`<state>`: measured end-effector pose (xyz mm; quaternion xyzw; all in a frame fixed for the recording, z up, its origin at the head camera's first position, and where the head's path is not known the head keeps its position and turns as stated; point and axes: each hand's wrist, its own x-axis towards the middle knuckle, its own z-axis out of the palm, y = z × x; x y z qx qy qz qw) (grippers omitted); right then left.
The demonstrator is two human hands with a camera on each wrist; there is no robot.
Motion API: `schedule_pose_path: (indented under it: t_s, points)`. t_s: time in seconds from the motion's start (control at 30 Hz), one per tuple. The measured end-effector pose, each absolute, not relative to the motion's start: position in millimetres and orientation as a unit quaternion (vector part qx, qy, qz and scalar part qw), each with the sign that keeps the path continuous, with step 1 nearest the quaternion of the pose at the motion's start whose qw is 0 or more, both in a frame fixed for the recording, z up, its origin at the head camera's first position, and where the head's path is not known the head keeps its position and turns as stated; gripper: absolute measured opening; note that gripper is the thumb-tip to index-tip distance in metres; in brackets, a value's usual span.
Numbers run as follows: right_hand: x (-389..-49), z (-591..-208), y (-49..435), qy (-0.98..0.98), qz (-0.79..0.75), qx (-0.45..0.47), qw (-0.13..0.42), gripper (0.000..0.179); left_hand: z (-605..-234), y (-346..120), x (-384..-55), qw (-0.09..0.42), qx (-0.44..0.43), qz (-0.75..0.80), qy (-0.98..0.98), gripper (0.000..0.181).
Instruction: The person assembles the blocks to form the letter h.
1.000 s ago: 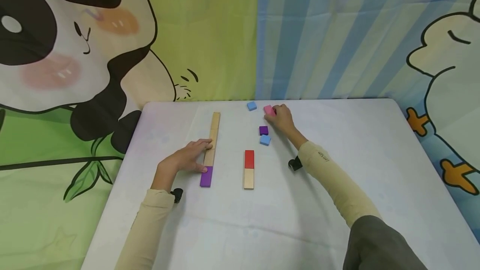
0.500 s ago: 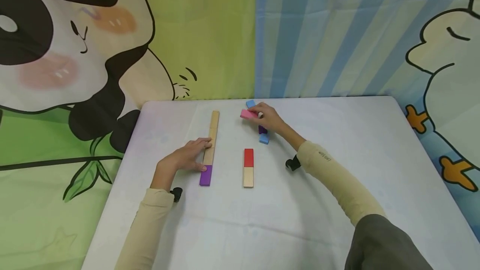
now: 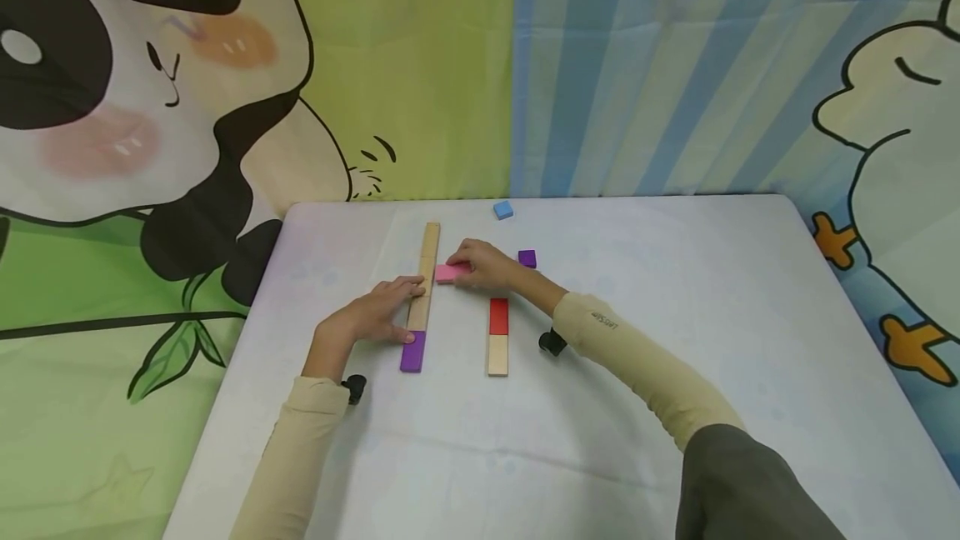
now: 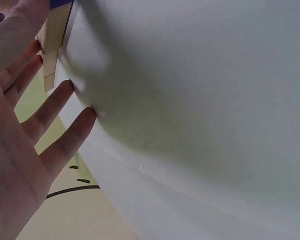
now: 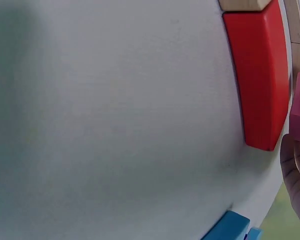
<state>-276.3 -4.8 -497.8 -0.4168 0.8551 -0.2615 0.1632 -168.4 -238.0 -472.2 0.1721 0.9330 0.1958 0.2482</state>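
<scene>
A straight row of plain wooden blocks (image 3: 428, 244) runs away from me, with a purple block (image 3: 412, 357) at its near end. My left hand (image 3: 369, 313) rests against the row's left side, fingers extended in the left wrist view and the thumb at the purple block. Between thumb and fingers my right hand (image 3: 487, 265) pinches a pink block (image 3: 446, 274), just right of the row's middle. The pink block (image 5: 299, 107) also shows at the right wrist view's edge. Nearer me, a red block (image 3: 498, 317) lies end to end with a plain wooden block (image 3: 497, 356).
A blue block (image 3: 503, 210) lies near the far edge of the white table (image 3: 675, 273). Beyond my right forearm sits a small purple block (image 3: 527, 257). Another blue block (image 5: 227, 227) shows low in the right wrist view; the forearm hides it from the head view.
My right hand has carried the pink block from the far side leftward and toward me, up beside the wooden row. The left hand has stayed in place.
</scene>
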Motion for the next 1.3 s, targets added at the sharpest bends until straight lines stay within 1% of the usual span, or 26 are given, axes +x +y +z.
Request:
schedule_pose_path:
  t_s: [0.53, 0.87, 0.93, 1.13, 1.3]
  points:
    - [-275, -504, -9, 0.858, -0.264, -0.409, 0.165, 0.036, -470, -237, -171, 0.247, 0.169, 0.188, 0.935, 0.084]
    - [-271, -507, -10, 0.868, -0.266, -0.392, 0.150, 0.036, -471, -237, -171, 0.248, 0.168, 0.193, 0.934, 0.084]
    - [-269, -507, -10, 0.870, -0.265, -0.389, 0.147, 0.038, -471, -236, -170, 0.247, 0.169, 0.192, 0.935, 0.084]
    - [-268, -500, -1, 0.883, -0.269, -0.358, 0.139, 0.053, -472, -235, -169, 0.249, 0.164, 0.193, 0.935, 0.085]
    - [-279, -488, 25, 0.886, -0.296, -0.332, 0.131, 0.053, -473, -237, -168, 0.250, 0.158, 0.199, 0.934, 0.085]
